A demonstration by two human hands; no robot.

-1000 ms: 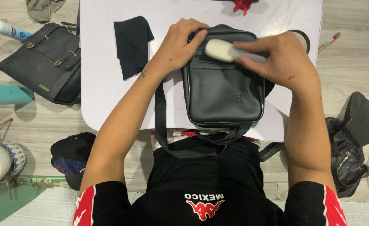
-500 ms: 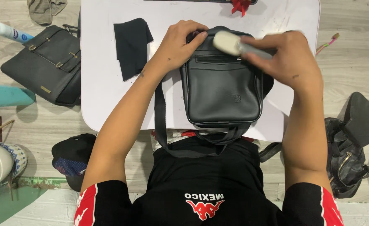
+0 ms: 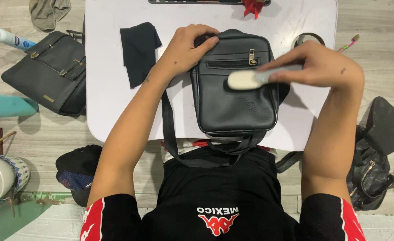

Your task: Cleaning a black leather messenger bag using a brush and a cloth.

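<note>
Black leather pretty much everywhere here. Far left on the wood floor there's a spray bottle (image 3: 5, 37) poking in, then a flat black satchel with brass buckles (image 3: 47, 71), a teal cylinder (image 3: 7, 105) below it, and a dark cap (image 3: 77, 169) near the person's left elbow.

On the white table (image 3: 112, 107) a black cloth (image 3: 139, 52) lies just left of the left hand (image 3: 183, 49). That hand is clamped over the top left corner of the small black shoulder bag (image 3: 235, 96), fingers curled over the edge, thumb pressed down on the front. The bag lies flat in the middle of the table, front face up, zip pocket with a gold pull near the top, its strap (image 3: 170, 134) hanging off the near edge toward the person's lap.

The right hand (image 3: 322, 67) pinches the grey handle of a small brush (image 3: 244, 79), fingers closed tight around it. The pale brush head sits on the bag's front, just under the zip pocket.

Further right, a red bow (image 3: 253, 6) at the table's far edge, a pink-and-green toothbrush (image 3: 351, 43) on the floor, and another black handbag (image 3: 375, 156) slumped by the right arm.
</note>
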